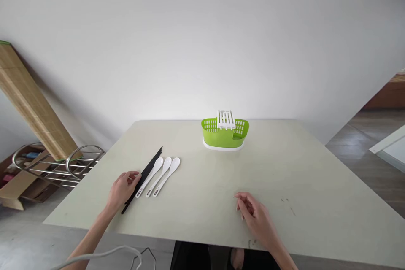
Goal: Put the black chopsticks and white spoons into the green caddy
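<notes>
A bundle of black chopsticks point(148, 169) lies slantwise at the left of the table. My left hand point(123, 187) is over its lower part, thumb and fingertips pinched at the chopsticks; the palm hides some of their length. Just right of them, three white spoons point(163, 177) lie side by side, bowls pointing away from me, with dark markings on the handle ends. My right hand point(253, 215) rests near the front edge with fingers curled in and nothing visible in them. At the back stands a green cutlery basket point(221, 138) with a white base and a white slatted piece point(225, 119) across its middle.
The pale table point(202, 211) meets a white wall at the back. Left of it are a metal rack point(68, 164), a rolled bamboo mat point(34, 105) and a cardboard box point(19, 187). A white cable point(104, 254) crosses the lower left foreground.
</notes>
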### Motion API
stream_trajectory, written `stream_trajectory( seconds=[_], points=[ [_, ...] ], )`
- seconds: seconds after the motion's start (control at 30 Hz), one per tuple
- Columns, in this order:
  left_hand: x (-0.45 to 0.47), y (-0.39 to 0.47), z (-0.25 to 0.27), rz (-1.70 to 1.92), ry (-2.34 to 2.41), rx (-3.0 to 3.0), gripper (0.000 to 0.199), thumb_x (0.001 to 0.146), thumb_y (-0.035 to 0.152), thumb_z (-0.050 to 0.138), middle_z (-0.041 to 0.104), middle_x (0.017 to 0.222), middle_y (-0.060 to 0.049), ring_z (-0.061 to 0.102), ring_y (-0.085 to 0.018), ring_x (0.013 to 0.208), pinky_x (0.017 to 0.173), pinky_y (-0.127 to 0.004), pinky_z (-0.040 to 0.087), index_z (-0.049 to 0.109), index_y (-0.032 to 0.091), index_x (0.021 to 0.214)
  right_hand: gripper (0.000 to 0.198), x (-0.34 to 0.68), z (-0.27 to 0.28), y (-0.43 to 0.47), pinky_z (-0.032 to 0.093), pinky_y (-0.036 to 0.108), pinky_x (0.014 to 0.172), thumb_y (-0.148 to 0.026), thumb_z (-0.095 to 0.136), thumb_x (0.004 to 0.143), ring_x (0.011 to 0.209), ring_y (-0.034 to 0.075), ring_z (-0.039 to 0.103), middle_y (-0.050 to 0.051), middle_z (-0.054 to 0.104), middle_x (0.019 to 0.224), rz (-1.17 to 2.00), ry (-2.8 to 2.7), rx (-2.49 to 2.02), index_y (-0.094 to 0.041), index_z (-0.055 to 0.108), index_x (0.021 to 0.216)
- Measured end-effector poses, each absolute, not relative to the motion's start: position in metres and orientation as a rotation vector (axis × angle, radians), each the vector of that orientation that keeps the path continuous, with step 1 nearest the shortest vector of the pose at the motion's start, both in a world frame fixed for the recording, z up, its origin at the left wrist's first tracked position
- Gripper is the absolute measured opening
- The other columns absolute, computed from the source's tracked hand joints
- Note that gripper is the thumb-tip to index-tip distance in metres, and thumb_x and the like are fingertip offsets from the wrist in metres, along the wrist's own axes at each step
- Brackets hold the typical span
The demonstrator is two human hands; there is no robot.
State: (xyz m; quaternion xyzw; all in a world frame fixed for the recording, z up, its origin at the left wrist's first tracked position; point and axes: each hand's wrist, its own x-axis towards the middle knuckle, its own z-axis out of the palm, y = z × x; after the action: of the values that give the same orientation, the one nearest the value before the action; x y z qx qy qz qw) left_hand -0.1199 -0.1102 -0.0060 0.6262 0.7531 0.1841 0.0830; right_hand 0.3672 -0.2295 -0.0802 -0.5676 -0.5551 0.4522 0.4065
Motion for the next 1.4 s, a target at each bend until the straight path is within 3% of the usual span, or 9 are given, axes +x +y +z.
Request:
stream_trajectory(
  seconds=[0.3,0.43,0.7,1.0,1.27,1.4],
  points=[
    [-0.127,-0.101,-0.002,0.485,2.218,1.813,0.053,0.081,0.068,0.053,0.078,0.093,-0.007,0.072,-0.026,0.088,0.078,-0.034,0.055,0.074,0.023,0.099,0.052,0.367,-0.079,-0.231,0.045,0.031,0.061,-0.067,0.043,0.104,0.065,0.018,0.056,0.005,0.066,0.086,1.156,-1.372,-1.451,-0.021,0.064,0.116],
    [-0.127,-0.099,0.003,0.374,2.258,1.884,0.051,0.086,0.064,0.049,0.078,0.099,-0.008,0.072,-0.027,0.092,0.077,-0.034,0.053,0.074,0.022,0.102,0.051,0.367,-0.079,-0.231,0.045,0.031,0.06,-0.066,0.044,0.104,0.065,0.018,0.056,0.005,0.065,0.086,1.135,-1.372,-1.452,-0.021,0.066,0.114],
    [-0.12,-0.094,0.025,-0.03,2.382,2.0,0.044,0.092,0.051,0.046,0.079,0.114,-0.014,0.073,-0.033,0.099,0.075,-0.038,0.051,0.076,0.021,0.104,0.05,0.368,-0.084,-0.23,0.046,0.031,0.061,-0.066,0.044,0.104,0.066,0.018,0.057,0.005,0.065,0.086,1.121,-1.384,-1.462,-0.022,0.066,0.114],
    [-0.095,-0.086,0.048,-0.567,2.318,2.159,0.035,0.09,0.026,0.045,0.077,0.103,-0.019,0.073,-0.034,0.095,0.074,-0.038,0.048,0.077,0.016,0.096,0.049,0.368,-0.082,-0.231,0.046,0.03,0.06,-0.065,0.045,0.104,0.066,0.018,0.058,0.006,0.066,0.086,1.133,-1.37,-1.462,-0.022,0.066,0.115],
    [-0.099,-0.086,0.052,-0.471,2.355,2.205,0.043,0.097,0.024,0.038,0.077,0.115,-0.019,0.073,-0.036,0.102,0.078,-0.04,0.05,0.079,0.016,0.107,0.049,0.369,-0.085,-0.23,0.045,0.03,0.06,-0.063,0.044,0.105,0.065,0.017,0.057,0.005,0.067,0.085,1.11,-1.401,-1.454,-0.021,0.067,0.115],
    [-0.093,-0.089,0.059,-0.114,2.443,2.229,0.045,0.102,0.035,0.037,0.076,0.126,-0.015,0.074,-0.034,0.103,0.081,-0.041,0.053,0.077,0.02,0.117,0.049,0.368,-0.085,-0.23,0.045,0.03,0.061,-0.062,0.044,0.105,0.066,0.017,0.058,0.005,0.068,0.085,1.082,-1.41,-1.449,-0.021,0.068,0.116]
  ],
)
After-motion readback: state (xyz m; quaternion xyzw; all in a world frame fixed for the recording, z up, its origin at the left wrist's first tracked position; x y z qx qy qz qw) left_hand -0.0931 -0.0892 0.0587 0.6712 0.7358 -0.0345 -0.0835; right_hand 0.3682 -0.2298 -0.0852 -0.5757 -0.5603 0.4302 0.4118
